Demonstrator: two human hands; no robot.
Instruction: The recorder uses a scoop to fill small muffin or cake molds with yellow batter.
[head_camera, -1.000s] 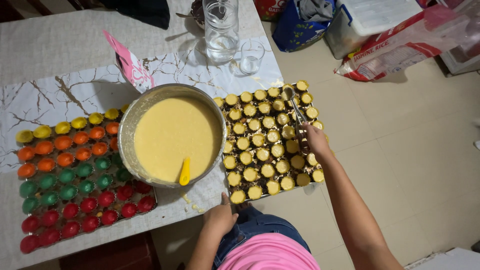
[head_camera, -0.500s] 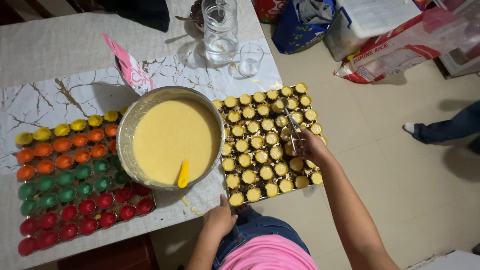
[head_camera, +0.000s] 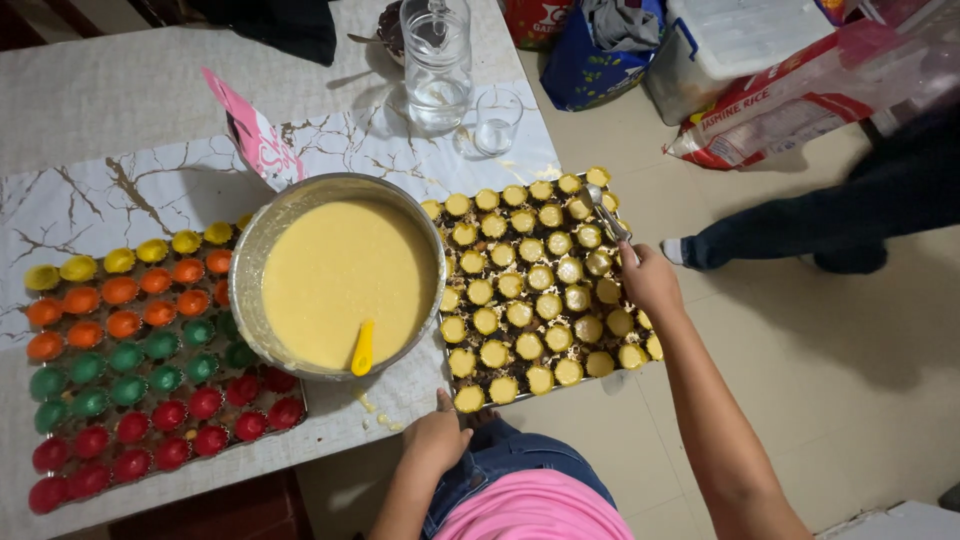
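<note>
The right hand (head_camera: 650, 280) is closed around the handle of a metal spoon (head_camera: 605, 215), at the right of the middle of the frame. The spoon points to the upper left, and its bowl is over the top right corner of a tray of yellow cups (head_camera: 535, 285). These small cups stand in rows and are filled with yellow batter. The tray hangs partly over the right edge of the counter (head_camera: 120, 100).

The left hand (head_camera: 437, 440) is at the bottom centre of the frame. It rests on the near edge of the counter, just beside the lowest corner of the yellow tray. The fingers are bent, and it holds nothing that I can see.

Left of the yellow tray, touching it, stands a large metal bowl (head_camera: 250, 270) with smooth yellow batter. A yellow spatula handle (head_camera: 362, 348) sticks out of the batter at the lower rim. At the left of the frame is a second tray of empty cups (head_camera: 130, 345), in rows of yellow, orange, green and red.

In the upper middle of the frame a glass pitcher (head_camera: 436, 62) and a small drinking glass (head_camera: 497, 120) stand on the counter. A pink paper packet (head_camera: 255, 135) stands behind the bowl. At the right, the dark trouser leg of another person (head_camera: 830, 215) is on the floor.
</note>
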